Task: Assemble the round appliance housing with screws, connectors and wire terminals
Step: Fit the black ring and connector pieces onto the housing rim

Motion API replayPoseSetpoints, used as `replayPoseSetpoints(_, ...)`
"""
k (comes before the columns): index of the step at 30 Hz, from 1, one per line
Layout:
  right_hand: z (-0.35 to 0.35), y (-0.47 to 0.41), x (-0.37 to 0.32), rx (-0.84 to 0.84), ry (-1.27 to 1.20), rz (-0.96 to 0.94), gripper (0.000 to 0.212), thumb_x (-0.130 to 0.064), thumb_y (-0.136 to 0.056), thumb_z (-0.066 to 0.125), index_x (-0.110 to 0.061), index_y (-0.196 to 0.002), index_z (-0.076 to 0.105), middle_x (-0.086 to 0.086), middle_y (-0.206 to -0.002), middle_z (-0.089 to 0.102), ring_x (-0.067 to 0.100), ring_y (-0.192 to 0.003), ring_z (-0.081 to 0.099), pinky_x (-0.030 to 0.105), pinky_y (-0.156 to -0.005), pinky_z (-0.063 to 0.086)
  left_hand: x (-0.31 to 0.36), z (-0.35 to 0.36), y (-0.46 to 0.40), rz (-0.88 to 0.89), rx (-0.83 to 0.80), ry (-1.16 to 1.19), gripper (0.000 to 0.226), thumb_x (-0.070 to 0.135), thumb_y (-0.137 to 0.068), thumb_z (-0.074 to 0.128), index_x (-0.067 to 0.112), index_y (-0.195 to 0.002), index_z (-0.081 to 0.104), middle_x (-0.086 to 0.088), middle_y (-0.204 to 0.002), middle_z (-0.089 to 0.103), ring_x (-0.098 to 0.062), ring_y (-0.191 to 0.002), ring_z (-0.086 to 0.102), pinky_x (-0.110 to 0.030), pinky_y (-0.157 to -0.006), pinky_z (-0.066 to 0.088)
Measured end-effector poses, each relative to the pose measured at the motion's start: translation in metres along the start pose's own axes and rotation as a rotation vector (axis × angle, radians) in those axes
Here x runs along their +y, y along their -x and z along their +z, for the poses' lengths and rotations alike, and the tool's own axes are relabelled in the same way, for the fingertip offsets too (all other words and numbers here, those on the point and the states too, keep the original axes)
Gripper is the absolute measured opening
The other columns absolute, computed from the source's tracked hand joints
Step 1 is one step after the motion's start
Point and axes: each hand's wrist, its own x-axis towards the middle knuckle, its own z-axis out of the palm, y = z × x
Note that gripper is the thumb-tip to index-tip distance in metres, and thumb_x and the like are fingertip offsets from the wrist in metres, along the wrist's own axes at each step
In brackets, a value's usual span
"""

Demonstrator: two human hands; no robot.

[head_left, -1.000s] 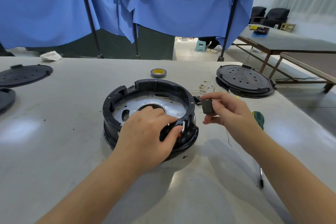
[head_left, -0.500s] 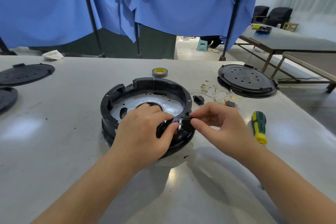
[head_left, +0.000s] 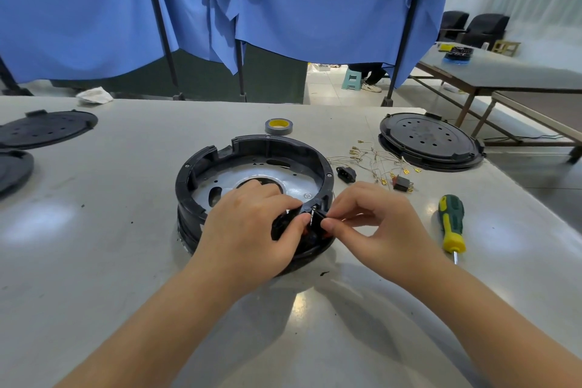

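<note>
head view: the right hand (head_left: 374,224) has carried its small black connector (head_left: 316,220) from beside the round housing (head_left: 252,148) into the near wall slot, pinching it there; the left hand (head_left: 252,227) grips that wall just left. seating looks underway, wire terminals (head_left: 374,161) still loose beyond.

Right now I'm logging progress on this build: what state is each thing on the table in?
round housing: open on top, no cover fitted
left hand: grips the housing's near rim
right hand: pinches a small black part at the rim
power socket: loose on the table
rocker switch: loose
wire terminals: unconnected, tangled
screwdriver: lying unused
tape roll: lying flat
</note>
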Motion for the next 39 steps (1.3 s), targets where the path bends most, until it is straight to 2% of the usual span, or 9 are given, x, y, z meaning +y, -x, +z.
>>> replayPoseSetpoints(8,0.001,0.000,0.001,0.004,0.030,-0.062,0.010,0.003,-0.079,0.074,-0.006,-0.079,0.070,0.002,-0.082,0.063,0.018,-0.078,0.064,0.022,-0.072,0.057,0.001,-0.001,0.000,-0.009,-0.009,-0.004,0.037,0.045,-0.086,0.050,0.019,-0.086,0.076,0.008,-0.069,0.061,-0.018,-0.069,0.056,-0.037,-0.058,0.048)
replayPoseSetpoints(18,0.006,0.001,0.004,0.015,0.094,-0.096,0.010,0.002,-0.079,0.074,-0.007,-0.082,0.073,-0.002,-0.086,0.063,0.012,-0.080,0.064,0.022,-0.073,0.057,0.002,-0.002,0.000,-0.013,-0.026,-0.005,0.038,0.045,-0.086,0.048,0.019,-0.087,0.076,0.008,-0.070,0.061,-0.017,-0.070,0.056,-0.036,-0.059,0.048)
replayPoseSetpoints(25,0.008,0.002,0.007,0.007,0.109,-0.080,0.017,-0.001,-0.082,0.072,-0.012,-0.094,0.072,-0.007,-0.092,0.064,0.009,-0.084,0.065,0.022,-0.074,0.056,0.003,-0.002,-0.001,-0.003,-0.024,-0.017,0.036,0.043,-0.086,0.050,0.019,-0.086,0.076,0.008,-0.069,0.061,-0.016,-0.069,0.055,-0.033,-0.058,0.047)
replayPoseSetpoints(30,0.006,0.002,0.009,-0.017,0.154,-0.077,0.022,-0.006,-0.084,0.072,-0.016,-0.104,0.073,-0.008,-0.090,0.068,0.007,-0.081,0.067,0.026,-0.074,0.057,0.003,-0.001,-0.001,-0.009,-0.021,-0.022,0.035,0.043,-0.086,0.050,0.019,-0.084,0.076,0.007,-0.068,0.061,-0.017,-0.068,0.055,-0.034,-0.058,0.047)
replayPoseSetpoints(36,0.007,0.000,0.010,0.008,0.174,-0.077,0.018,-0.009,-0.083,0.073,-0.017,-0.099,0.074,-0.009,-0.086,0.067,0.005,-0.078,0.066,0.022,-0.073,0.056,0.003,0.000,-0.001,-0.017,-0.025,-0.012,0.034,0.042,-0.086,0.051,0.019,-0.083,0.075,0.007,-0.068,0.060,-0.018,-0.068,0.055,-0.035,-0.059,0.046)
replayPoseSetpoints(39,0.011,0.001,0.012,0.052,0.131,-0.029,0.020,-0.015,-0.080,0.077,-0.026,-0.092,0.065,-0.014,-0.083,0.066,0.004,-0.078,0.067,0.020,-0.072,0.055,0.003,0.000,-0.001,-0.014,-0.028,-0.018,0.033,0.042,-0.085,0.050,0.020,-0.083,0.075,0.007,-0.068,0.060,-0.018,-0.068,0.056,-0.033,-0.059,0.045)
